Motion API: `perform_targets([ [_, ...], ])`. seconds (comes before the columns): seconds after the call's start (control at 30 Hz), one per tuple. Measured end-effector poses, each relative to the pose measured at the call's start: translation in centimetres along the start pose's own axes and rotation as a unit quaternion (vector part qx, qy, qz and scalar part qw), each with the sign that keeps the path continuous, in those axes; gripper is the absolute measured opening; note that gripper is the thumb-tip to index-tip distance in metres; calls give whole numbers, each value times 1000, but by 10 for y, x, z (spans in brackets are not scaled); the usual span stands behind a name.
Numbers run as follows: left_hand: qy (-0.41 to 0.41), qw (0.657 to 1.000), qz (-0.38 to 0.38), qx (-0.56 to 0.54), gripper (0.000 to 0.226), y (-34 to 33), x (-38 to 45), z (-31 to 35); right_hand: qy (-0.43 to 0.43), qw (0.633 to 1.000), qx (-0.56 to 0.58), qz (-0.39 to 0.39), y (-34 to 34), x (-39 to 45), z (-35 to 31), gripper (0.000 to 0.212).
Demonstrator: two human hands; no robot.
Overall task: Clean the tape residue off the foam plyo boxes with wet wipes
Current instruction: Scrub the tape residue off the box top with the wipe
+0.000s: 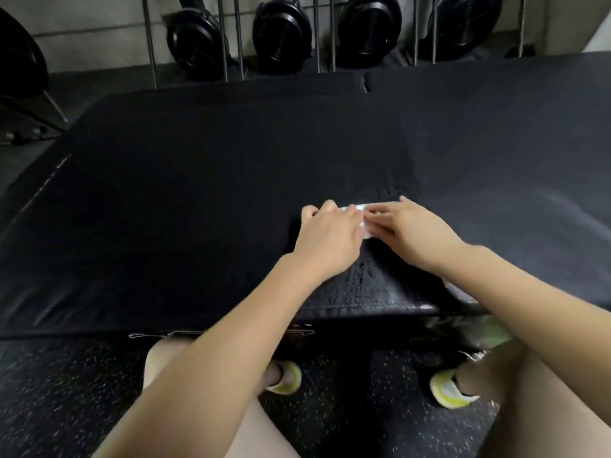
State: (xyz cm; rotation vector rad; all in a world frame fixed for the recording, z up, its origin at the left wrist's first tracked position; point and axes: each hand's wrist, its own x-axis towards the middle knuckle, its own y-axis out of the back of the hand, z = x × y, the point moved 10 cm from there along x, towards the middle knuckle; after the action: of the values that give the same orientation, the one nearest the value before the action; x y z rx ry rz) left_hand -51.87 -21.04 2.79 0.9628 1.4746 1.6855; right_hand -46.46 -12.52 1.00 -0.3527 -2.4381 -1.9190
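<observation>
A large black foam plyo box (185,193) fills the middle of the head view, its top facing me. On it, right of centre, lies a small white wet wipe (363,208), mostly covered by my hands. My left hand (325,236) holds the wipe's left end with curled fingers. My right hand (410,228) pinches its right end, fingers pointing left. A wet, streaky patch (367,276) shines on the box surface just below the hands, running to the near edge.
A second black foam box (529,143) adjoins on the right. Black weight plates (281,34) stand in a metal rack behind. A black plate on a stand (20,61) is at far left. Speckled rubber floor (66,391), my knees and shoes lie below.
</observation>
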Motion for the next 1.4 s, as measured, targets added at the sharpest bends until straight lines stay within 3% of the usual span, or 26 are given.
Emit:
perform_targets([
  [0.33, -56, 997, 32, -32, 28, -4, -35, 67, -5, 999, -36, 28, 15, -80, 8, 31],
  [0.57, -113, 990, 76, -48, 39, -15, -81, 105, 33, 989, -48, 137, 25, -154, -5, 33],
  [0.77, -102, 992, 71, -19, 37, -17, -28, 98, -2, 989, -49, 138, 25, -111, 29, 36],
  [0.9, -56, 997, 46, -29, 33, -25, 7, 92, -10, 993, -9, 114, 30, -83, 50, 24],
  [1.0, -53, 996, 63, -22, 42, -17, -8, 106, 14, 991, -10, 134, 34, -101, 42, 25],
  [1.2, -97, 991, 73, -59, 40, -27, -73, 158, 6, 986, -33, 160, 26, -189, 46, 33],
  [1.4, -97, 993, 61, -8, 46, -35, -39, 165, 3, 984, -46, 174, 27, -169, 67, 34],
])
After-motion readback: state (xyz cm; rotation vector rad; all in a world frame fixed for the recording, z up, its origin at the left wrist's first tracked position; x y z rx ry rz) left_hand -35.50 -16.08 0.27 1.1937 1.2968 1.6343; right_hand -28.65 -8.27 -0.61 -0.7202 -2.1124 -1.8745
